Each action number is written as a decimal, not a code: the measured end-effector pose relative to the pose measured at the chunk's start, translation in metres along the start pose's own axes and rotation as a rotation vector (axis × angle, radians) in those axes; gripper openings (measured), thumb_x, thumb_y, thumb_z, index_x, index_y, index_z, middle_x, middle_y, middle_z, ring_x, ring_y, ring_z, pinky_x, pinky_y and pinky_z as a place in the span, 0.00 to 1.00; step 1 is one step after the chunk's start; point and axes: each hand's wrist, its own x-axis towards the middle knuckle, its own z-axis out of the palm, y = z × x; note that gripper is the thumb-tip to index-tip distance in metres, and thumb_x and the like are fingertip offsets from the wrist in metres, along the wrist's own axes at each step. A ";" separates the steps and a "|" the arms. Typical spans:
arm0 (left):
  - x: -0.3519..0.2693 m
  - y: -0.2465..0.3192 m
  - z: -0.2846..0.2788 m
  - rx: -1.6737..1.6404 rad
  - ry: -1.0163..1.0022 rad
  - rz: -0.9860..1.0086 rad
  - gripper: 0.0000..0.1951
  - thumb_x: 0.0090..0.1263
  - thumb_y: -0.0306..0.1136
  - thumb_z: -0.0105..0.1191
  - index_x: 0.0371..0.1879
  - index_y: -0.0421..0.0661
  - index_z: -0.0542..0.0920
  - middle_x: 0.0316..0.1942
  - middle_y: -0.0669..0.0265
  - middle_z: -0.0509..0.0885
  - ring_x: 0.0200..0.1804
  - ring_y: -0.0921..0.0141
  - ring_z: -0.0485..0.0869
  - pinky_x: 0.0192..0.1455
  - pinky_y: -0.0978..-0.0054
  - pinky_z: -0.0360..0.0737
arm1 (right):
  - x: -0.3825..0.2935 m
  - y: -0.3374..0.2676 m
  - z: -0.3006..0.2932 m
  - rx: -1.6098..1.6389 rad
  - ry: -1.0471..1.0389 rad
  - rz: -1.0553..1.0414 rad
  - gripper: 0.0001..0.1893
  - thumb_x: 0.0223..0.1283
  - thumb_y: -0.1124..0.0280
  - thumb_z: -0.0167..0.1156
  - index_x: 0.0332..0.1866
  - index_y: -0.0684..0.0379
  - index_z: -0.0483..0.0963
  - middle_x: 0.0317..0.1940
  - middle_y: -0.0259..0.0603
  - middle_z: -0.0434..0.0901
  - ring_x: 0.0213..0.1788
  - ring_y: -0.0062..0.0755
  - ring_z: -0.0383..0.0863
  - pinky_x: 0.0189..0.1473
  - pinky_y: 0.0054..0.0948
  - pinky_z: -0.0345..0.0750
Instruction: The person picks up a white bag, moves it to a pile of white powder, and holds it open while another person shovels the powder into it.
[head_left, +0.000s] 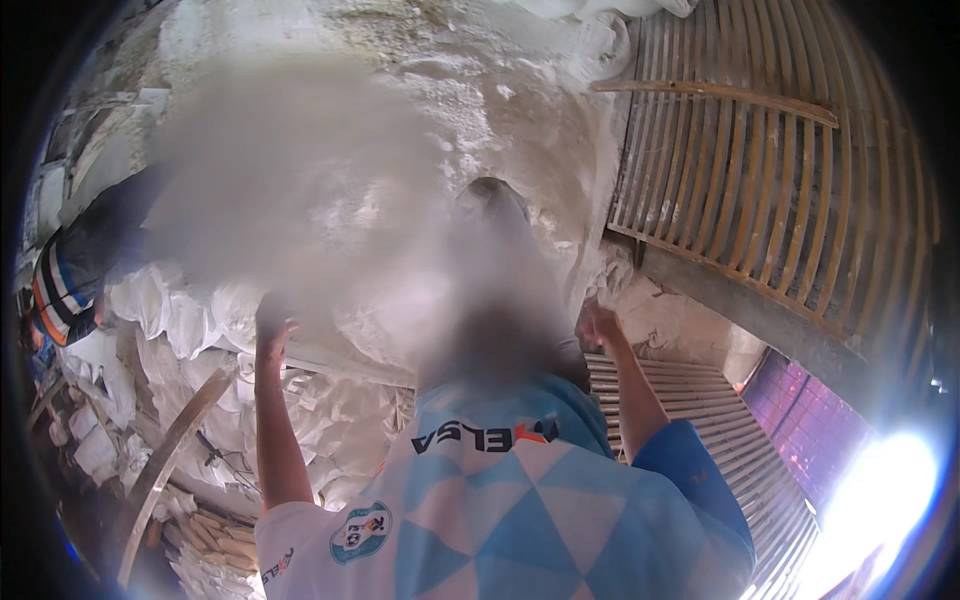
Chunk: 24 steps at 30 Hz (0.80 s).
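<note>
My left hand (276, 322) is at the near edge of a heap of whitish, powder-covered material (495, 82). Blur hides part of its fingers, and whether it holds anything cannot be told. Beside a crumpled pale plastic sheet (616, 270), my right hand (596, 326) has bent fingers; its grip is unclear. Between my arms show my patterned blue and white jersey and a grey-clad leg (499, 232) reaching onto the heap. A large hazy smear covers the middle left of the view.
A slatted frame (750, 187) with a loose wooden strip (720, 91) stands at the right. More slats (675, 382) lie beneath my right arm. Another person in dark clothing with striped trim (64, 289) is at far left. A curved plank (176, 442) and white sacks (180, 307) lie below left.
</note>
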 end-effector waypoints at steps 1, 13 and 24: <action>0.010 -0.004 0.011 0.007 -0.027 -0.003 0.18 0.59 0.46 0.47 0.42 0.48 0.68 0.30 0.68 0.74 0.31 0.75 0.75 0.28 0.80 0.69 | -0.012 0.025 0.000 0.038 0.059 0.073 0.24 0.55 0.49 0.44 0.38 0.64 0.70 0.16 0.42 0.74 0.13 0.26 0.72 0.13 0.22 0.67; -0.011 0.004 0.054 -0.184 -0.044 -0.014 0.17 0.61 0.44 0.46 0.42 0.45 0.69 0.31 0.66 0.75 0.31 0.74 0.76 0.28 0.79 0.70 | 0.008 -0.124 -0.041 0.004 0.083 -0.238 0.22 0.56 0.53 0.43 0.42 0.64 0.68 0.20 0.46 0.75 0.15 0.27 0.72 0.15 0.24 0.67; -0.027 -0.088 0.080 -0.334 -0.015 -0.097 0.18 0.60 0.44 0.46 0.42 0.43 0.68 0.29 0.66 0.75 0.29 0.74 0.76 0.24 0.80 0.69 | 0.003 -0.180 -0.026 -0.265 -0.020 -0.336 0.25 0.56 0.50 0.42 0.47 0.63 0.67 0.23 0.41 0.76 0.19 0.24 0.74 0.19 0.22 0.69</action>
